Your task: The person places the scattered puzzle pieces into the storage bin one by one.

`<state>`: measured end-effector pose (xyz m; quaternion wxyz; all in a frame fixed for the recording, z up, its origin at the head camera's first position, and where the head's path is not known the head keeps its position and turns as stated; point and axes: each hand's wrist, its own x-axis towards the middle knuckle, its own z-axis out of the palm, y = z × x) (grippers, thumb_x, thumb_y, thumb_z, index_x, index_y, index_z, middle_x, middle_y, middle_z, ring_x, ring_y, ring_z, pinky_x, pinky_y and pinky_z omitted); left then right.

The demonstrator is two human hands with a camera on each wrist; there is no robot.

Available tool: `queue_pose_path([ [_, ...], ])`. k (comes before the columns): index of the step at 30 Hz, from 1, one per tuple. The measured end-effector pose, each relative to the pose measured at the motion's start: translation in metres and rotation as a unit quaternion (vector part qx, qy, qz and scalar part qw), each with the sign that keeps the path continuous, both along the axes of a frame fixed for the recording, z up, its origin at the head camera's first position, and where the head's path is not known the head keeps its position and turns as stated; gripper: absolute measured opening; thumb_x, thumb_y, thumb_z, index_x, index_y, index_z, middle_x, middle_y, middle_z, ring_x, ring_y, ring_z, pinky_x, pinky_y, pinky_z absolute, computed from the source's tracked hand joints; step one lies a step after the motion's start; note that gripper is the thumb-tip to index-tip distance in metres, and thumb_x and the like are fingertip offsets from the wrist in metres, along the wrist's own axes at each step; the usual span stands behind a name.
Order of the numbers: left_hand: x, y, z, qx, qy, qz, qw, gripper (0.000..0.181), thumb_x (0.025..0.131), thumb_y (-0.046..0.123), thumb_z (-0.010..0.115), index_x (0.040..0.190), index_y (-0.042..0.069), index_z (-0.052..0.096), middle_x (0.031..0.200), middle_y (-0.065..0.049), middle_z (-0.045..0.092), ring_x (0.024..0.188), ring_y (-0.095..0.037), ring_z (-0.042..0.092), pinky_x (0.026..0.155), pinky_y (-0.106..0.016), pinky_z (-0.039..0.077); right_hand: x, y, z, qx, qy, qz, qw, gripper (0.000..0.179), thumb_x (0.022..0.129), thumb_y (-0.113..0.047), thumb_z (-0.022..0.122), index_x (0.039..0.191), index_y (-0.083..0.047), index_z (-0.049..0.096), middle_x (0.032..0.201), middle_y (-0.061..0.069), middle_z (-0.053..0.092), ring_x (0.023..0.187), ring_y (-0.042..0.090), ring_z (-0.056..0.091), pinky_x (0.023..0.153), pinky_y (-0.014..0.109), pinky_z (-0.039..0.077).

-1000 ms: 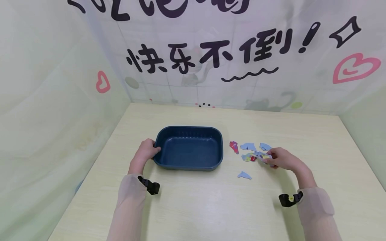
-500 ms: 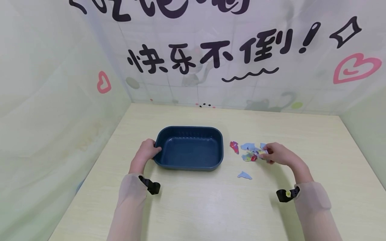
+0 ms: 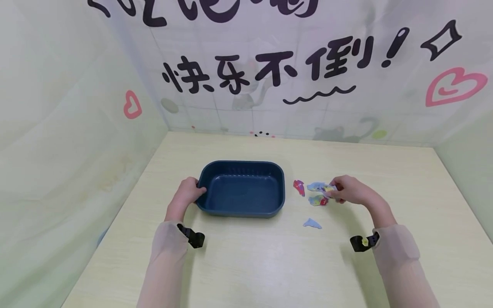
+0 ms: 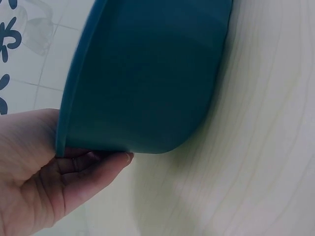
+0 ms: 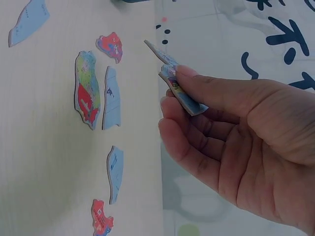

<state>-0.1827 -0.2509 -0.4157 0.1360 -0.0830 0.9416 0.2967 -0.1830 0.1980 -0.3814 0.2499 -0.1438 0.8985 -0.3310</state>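
Observation:
A deep blue rectangular tub (image 3: pixel 240 214) stands left of centre in the head view. My left hand (image 3: pixel 187 191) grips its left end, thumb over the rim and fingers against the outer wall (image 4: pixel 142 78). Just above the table, my right hand (image 3: pixel 352 189) pinches what look like two thin puzzle pieces (image 5: pixel 182 93) between thumb and fingers. Below it lie a green-and-red piece (image 3: pixel 317 200) and a pale blue piece (image 5: pixel 112 98). Another blue piece (image 5: pixel 115 174) and a red one (image 5: pixel 102 219) lie near the hand, hidden behind it in the head view.
A red-purple piece (image 3: pixel 299 187) lies close to the tub's right side. Nearer the front is a separate blue piece (image 3: pixel 312 223). Printed fabric (image 3: pixel 246 115) walls the pale wooden table (image 3: pixel 246 265) at the back and sides.
My right hand has moved left and slightly away from me with the pinched pieces, over the flat blue piece. My left hand and the tub have stayed put.

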Motion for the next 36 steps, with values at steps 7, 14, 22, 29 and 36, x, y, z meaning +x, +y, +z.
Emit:
queue_pose_path([
  [7,-0.001,0.000,0.001,-0.006,0.001,0.004,1.0000,0.022,0.088,0.013,0.053,0.092,-0.008,0.058,0.089,-0.024,0.063,0.065,-0.023,0.062,0.056,-0.030,0.050,0.001,-0.011,0.015,-0.012,0.002,0.002,0.9999,0.029,0.089,-0.015,0.057,0.106,0.008,0.053,0.082,0.014,0.058,0.070,0.020,0.055,0.064,0.031,0.045],
  [14,0.000,0.000,0.000,-0.006,-0.005,0.008,0.9999,0.023,0.089,0.014,0.053,0.093,-0.008,0.058,0.091,-0.024,0.063,0.068,-0.024,0.062,0.056,-0.029,0.050,0.000,-0.022,0.023,-0.011,0.019,0.017,0.9996,0.024,0.088,-0.014,0.058,0.101,0.005,0.055,0.080,0.012,0.057,0.068,0.015,0.054,0.069,0.034,0.048],
  [22,0.002,0.004,0.000,-0.008,-0.006,0.016,0.9998,0.024,0.089,0.013,0.053,0.097,-0.009,0.057,0.095,-0.026,0.062,0.070,-0.026,0.063,0.056,-0.030,0.050,-0.004,-0.031,0.023,-0.014,0.020,0.026,0.9994,0.021,0.088,-0.013,0.058,0.100,0.004,0.056,0.080,0.012,0.057,0.070,0.020,0.055,0.069,0.033,0.049],
  [29,0.002,0.004,0.001,-0.012,-0.005,0.012,0.9998,0.027,0.089,0.013,0.053,0.101,-0.011,0.056,0.096,-0.027,0.061,0.069,-0.026,0.063,0.056,-0.031,0.050,-0.007,-0.044,0.026,-0.009,0.023,0.036,0.9991,0.022,0.088,-0.015,0.058,0.100,0.003,0.056,0.076,0.010,0.055,0.067,0.018,0.051,0.066,0.031,0.045],
  [36,0.001,0.005,0.002,-0.016,-0.008,0.014,0.9997,0.028,0.089,0.013,0.053,0.103,-0.011,0.055,0.097,-0.027,0.061,0.069,-0.027,0.063,0.056,-0.031,0.050,-0.012,-0.065,0.030,-0.021,0.019,0.048,0.9984,0.022,0.087,-0.017,0.060,0.098,0.002,0.057,0.072,0.007,0.057,0.065,0.018,0.052,0.064,0.029,0.044],
])
